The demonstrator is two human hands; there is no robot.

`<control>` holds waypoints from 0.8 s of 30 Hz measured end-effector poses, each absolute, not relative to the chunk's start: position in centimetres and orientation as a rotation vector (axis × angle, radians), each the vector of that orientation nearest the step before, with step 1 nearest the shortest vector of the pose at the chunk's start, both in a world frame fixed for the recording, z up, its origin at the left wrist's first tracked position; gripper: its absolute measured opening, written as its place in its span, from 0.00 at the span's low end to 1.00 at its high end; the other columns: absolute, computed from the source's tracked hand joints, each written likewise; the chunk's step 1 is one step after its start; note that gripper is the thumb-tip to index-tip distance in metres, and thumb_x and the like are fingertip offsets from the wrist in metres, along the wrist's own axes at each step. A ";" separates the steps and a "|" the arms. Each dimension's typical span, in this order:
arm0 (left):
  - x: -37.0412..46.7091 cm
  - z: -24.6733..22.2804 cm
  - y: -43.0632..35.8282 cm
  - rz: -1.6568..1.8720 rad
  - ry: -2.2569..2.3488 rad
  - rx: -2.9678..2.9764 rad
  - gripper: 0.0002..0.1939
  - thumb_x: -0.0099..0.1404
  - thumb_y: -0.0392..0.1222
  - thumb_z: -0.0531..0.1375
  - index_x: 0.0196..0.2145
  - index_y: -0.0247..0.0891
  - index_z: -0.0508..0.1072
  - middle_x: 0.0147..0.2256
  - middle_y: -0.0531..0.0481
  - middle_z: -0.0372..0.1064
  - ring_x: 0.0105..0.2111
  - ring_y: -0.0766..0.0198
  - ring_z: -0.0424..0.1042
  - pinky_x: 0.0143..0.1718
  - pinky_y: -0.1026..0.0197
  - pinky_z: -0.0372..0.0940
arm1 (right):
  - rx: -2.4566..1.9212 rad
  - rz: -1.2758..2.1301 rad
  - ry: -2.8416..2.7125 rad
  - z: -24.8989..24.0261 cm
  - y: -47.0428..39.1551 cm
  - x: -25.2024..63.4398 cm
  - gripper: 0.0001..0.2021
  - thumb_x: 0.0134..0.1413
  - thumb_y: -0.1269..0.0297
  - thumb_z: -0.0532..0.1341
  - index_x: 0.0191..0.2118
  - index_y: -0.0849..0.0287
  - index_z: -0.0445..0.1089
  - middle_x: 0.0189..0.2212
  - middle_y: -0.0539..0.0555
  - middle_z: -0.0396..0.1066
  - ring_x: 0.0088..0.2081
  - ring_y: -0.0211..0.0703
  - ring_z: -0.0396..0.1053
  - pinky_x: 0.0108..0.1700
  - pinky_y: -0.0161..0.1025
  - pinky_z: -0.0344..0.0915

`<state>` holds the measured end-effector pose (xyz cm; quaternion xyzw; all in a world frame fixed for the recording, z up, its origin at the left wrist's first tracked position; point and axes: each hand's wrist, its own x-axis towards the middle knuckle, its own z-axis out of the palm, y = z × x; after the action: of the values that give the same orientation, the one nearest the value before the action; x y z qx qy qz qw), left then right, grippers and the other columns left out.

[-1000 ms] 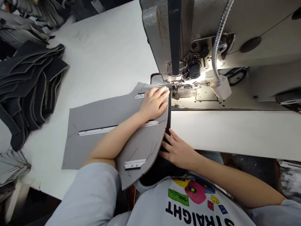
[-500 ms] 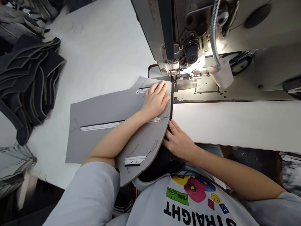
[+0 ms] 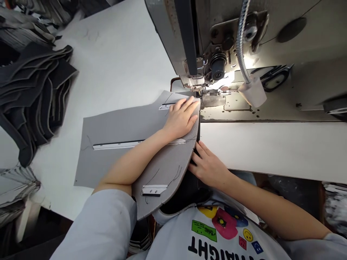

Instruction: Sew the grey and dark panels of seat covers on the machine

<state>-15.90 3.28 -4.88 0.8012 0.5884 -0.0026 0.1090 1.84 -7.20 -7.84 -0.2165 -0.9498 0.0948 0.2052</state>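
A grey foam-backed fabric panel (image 3: 121, 126) lies on the white table, its curved right edge running up to the presser foot (image 3: 199, 94) of a sewing machine. White strips (image 3: 116, 146) with loose dark threads are fixed on it. My left hand (image 3: 181, 121) rests flat on the panel near the foot, fingers stretched out. Black fabric (image 3: 187, 186) shows beneath the panel along its curved edge and hangs toward my lap. My right hand (image 3: 210, 166) pinches that edge below the foot, thumb and some fingertips partly hidden. The needle point is too small to make out.
The sewing machine head (image 3: 173, 39) stands at the upper middle, with a flexible lamp (image 3: 252, 90) beside it. Scissors (image 3: 276, 77) lie on the machine bed. Stacked dark fabric pieces (image 3: 35, 97) sit at the left. The table's front edge runs under my right forearm.
The panel's right edge has shifted slightly right against the foot, covering more of the black fabric beside it. Both hands keep their hold. The whole view has moved a little.
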 end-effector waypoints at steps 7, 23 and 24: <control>-15.3 -4.6 3.5 -0.028 1.764 2.316 0.29 0.73 0.45 0.47 0.69 0.37 0.58 0.71 0.43 0.48 0.69 0.45 0.49 0.65 0.40 0.51 | -0.619 0.209 -2.592 -7.7 -7.1 1.9 0.09 0.62 0.66 0.63 0.44 0.57 0.81 0.49 0.66 0.76 0.58 0.64 0.71 0.62 0.62 0.66; -15.1 -5.2 4.2 0.044 1.778 2.388 0.26 0.75 0.45 0.46 0.66 0.40 0.63 0.70 0.42 0.53 0.68 0.46 0.51 0.65 0.43 0.53 | -0.638 0.180 -2.597 -7.9 -6.7 2.4 0.06 0.59 0.64 0.65 0.37 0.59 0.80 0.49 0.66 0.75 0.58 0.65 0.69 0.62 0.61 0.66; -15.2 -5.2 4.2 0.051 1.771 2.394 0.26 0.75 0.45 0.46 0.66 0.39 0.63 0.70 0.42 0.53 0.69 0.47 0.51 0.65 0.43 0.53 | -0.642 0.176 -2.601 -8.0 -6.7 2.4 0.07 0.60 0.65 0.65 0.39 0.59 0.80 0.49 0.66 0.75 0.59 0.65 0.69 0.63 0.61 0.65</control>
<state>-15.18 4.18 -5.22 0.8011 0.5927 0.0172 0.0816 2.39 -6.75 -8.05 -0.2329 -0.9437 0.0637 0.2262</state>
